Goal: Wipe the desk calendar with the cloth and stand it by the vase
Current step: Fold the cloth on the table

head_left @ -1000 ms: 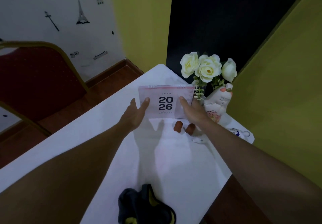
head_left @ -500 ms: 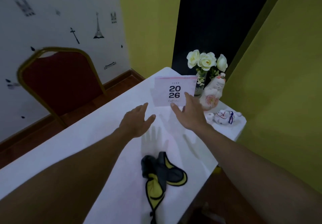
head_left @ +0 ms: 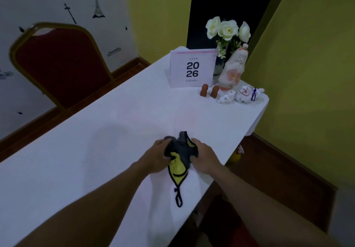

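Note:
The white desk calendar (head_left: 192,69), printed "2026", stands upright at the far end of the white table (head_left: 107,131), just left of the glass vase (head_left: 221,62) of white roses. Near the table's right edge lies a dark grey and yellow cloth (head_left: 179,156) with a hanging loop. My left hand (head_left: 156,156) grips its left side and my right hand (head_left: 204,157) grips its right side. Both hands are far from the calendar.
A tall ceramic figurine (head_left: 232,70) stands right of the vase. Two small brown figures (head_left: 209,91) and two white ceramic pieces (head_left: 240,95) sit in front of it. A red chair (head_left: 61,64) stands left of the table. Yellow walls close off the right.
Both hands let go of the standing calendar, drew back toward me and closed on the cloth. The view pulled back from the table's far end.

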